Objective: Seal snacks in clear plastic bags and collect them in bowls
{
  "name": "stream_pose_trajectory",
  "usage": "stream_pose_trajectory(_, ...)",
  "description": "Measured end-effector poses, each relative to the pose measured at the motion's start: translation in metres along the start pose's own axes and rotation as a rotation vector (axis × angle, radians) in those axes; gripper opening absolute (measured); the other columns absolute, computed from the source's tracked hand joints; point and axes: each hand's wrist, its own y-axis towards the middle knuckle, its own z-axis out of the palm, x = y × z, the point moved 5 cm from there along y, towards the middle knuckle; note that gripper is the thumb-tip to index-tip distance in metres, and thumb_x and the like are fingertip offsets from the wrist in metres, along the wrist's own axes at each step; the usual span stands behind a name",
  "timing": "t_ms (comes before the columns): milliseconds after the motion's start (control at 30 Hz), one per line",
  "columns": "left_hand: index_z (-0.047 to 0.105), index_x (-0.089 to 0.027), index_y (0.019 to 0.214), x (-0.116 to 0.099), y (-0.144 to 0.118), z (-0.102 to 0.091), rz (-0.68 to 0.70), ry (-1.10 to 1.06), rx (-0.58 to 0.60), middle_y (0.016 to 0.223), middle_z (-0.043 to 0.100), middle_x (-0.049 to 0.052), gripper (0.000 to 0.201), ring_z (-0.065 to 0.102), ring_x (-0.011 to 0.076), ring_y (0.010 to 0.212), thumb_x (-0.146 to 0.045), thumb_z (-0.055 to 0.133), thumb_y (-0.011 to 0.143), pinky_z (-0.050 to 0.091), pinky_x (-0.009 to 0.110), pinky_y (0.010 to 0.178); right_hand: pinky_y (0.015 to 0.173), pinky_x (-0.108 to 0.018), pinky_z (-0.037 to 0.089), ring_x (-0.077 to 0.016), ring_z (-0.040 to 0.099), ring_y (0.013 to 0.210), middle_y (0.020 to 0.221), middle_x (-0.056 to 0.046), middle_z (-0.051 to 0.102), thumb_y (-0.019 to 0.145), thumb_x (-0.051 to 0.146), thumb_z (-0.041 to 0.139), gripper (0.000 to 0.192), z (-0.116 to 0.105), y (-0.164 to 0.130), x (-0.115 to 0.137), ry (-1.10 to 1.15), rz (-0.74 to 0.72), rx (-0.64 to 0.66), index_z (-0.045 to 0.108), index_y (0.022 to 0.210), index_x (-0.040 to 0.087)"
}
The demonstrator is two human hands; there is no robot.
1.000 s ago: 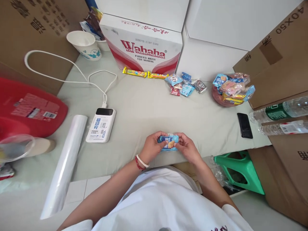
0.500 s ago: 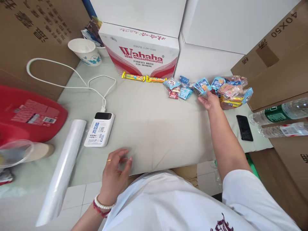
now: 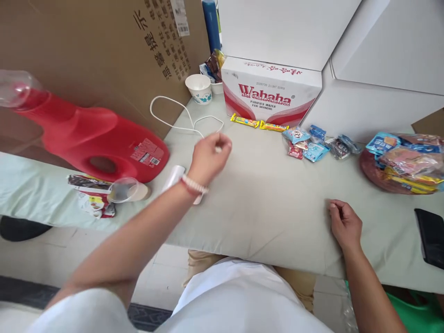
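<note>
My left hand (image 3: pixel 208 157) reaches out over the pale green table (image 3: pixel 270 203), fingers curled downward near the end of a white cable (image 3: pixel 166 99). A bit of white shows at its fingertips; whether it grips anything is unclear. A white corner, probably the power bank (image 3: pixel 198 200), peeks out under my wrist, beside a white roll (image 3: pixel 176 175). My right hand (image 3: pixel 342 224) rests on the table near the front edge, fingers loosely curled and holding nothing. Small snack packets (image 3: pixel 305 141) lie in a group at the back.
A red jug (image 3: pixel 90 134) lies on its side at left, a clear cup (image 3: pixel 123 190) beside it. A Wahaha box (image 3: pixel 274 95), paper cup (image 3: pixel 199 88) and yellow bars (image 3: pixel 258 123) stand behind. A reddish plate (image 3: pixel 373 178) of snacks and a black phone (image 3: pixel 432 236) are right.
My right hand left the blue packet by the other snacks and came back to the front edge. My left hand rose from the near edge and reached forward. The view turned left.
</note>
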Motion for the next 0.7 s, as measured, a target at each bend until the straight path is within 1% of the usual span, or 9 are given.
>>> stream_pose_trajectory(67,0.065,-0.013,0.088,0.02,0.069,0.009,-0.157,0.036,-0.102,0.088,0.072,0.004,0.009,0.066,0.0161,0.081,-0.019,0.058,0.088,0.051,0.031,0.077,0.076,-0.036,0.052,-0.0229,0.069,0.081,0.094,-0.009,0.074,0.098,0.049,0.051,0.039,0.003,0.0,0.009,-0.068,-0.087,-0.011,0.073,0.104,0.018)
stream_pose_trajectory(133,0.064,-0.008,0.092,0.045,0.127,0.013,-0.322,0.135,-0.174,0.098,0.073,0.007,0.009,0.065,0.0149,0.086,-0.011,0.056,0.087,0.049,0.033,0.082,0.076,-0.036,0.053,-0.024,0.07,0.087,0.095,-0.009,0.074,0.1,0.044,0.048,0.035,0.006,-0.001,0.019,-0.135,-0.181,-0.012,0.073,0.102,0.019)
stream_pose_trajectory(233,0.061,0.0,0.11,0.068,0.185,0.006,-0.321,0.215,-0.218,0.129,0.065,0.013,0.028,0.061,0.014,0.106,-0.004,0.063,0.082,0.043,0.035,0.1,0.076,-0.035,0.054,-0.0238,0.07,0.09,0.096,-0.008,0.074,0.101,0.038,0.049,0.029,0.008,-0.003,0.028,-0.172,-0.284,-0.038,0.071,0.104,0.021)
stream_pose_trajectory(367,0.045,0.003,0.138,0.084,0.223,-0.004,-0.231,0.253,-0.179,0.153,0.048,0.013,0.064,0.053,0.0125,0.127,-0.002,0.07,0.08,0.033,0.031,0.116,0.076,-0.034,0.055,-0.0228,0.07,0.088,0.097,-0.007,0.073,0.102,0.032,0.051,0.022,0.006,-0.007,0.032,-0.151,-0.327,-0.05,0.07,0.107,0.021)
stream_pose_trajectory(433,0.039,0.005,0.143,0.09,0.237,-0.002,-0.153,0.302,-0.113,0.159,0.043,0.013,0.072,0.049,0.0139,0.134,-0.003,0.072,0.08,0.032,0.031,0.119,0.075,-0.034,0.055,-0.0222,0.071,0.087,0.097,-0.006,0.073,0.102,0.03,0.052,0.02,0.006,-0.007,0.034,-0.142,-0.322,-0.04,0.069,0.108,0.022)
stream_pose_trajectory(467,0.038,0.006,0.143,0.094,0.244,0.001,-0.144,0.37,-0.069,0.157,0.045,0.013,0.072,0.05,0.0144,0.133,-0.005,0.072,0.081,0.035,0.03,0.118,0.075,-0.034,0.055,-0.0219,0.071,0.087,0.097,-0.006,0.073,0.102,0.03,0.052,0.02,0.006,-0.007,0.035,-0.138,-0.318,-0.035,0.069,0.108,0.022)
stream_pose_trajectory(500,0.04,0.007,0.141,0.098,0.25,0.003,-0.149,0.443,-0.044,0.154,0.05,0.011,0.069,0.052,0.0142,0.13,-0.008,0.073,0.082,0.039,0.028,0.115,0.075,-0.033,0.055,-0.0215,0.071,0.086,0.097,-0.006,0.073,0.102,0.029,0.052,0.019,0.006,-0.006,0.035,-0.133,-0.314,-0.032,0.069,0.109,0.021)
stream_pose_trajectory(600,0.048,0.01,0.13,0.103,0.262,0.006,-0.123,0.506,-0.068,0.143,0.057,0.011,0.053,0.057,0.0148,0.12,-0.011,0.07,0.087,0.043,0.028,0.109,0.077,-0.033,0.055,-0.0207,0.07,0.086,0.097,-0.006,0.072,0.102,0.027,0.053,0.018,0.006,-0.005,0.037,-0.13,-0.31,-0.029,0.068,0.109,0.02)
stream_pose_trajectory(700,0.056,0.008,0.115,0.095,0.26,0.01,0.038,0.503,-0.063,0.131,0.064,0.011,0.027,0.056,0.0154,0.113,-0.013,0.056,0.097,0.042,0.029,0.109,0.079,-0.033,0.055,-0.0206,0.07,0.087,0.097,-0.007,0.072,0.103,0.026,0.052,0.019,0.006,-0.006,0.037,-0.143,-0.312,-0.034,0.068,0.109,0.019)
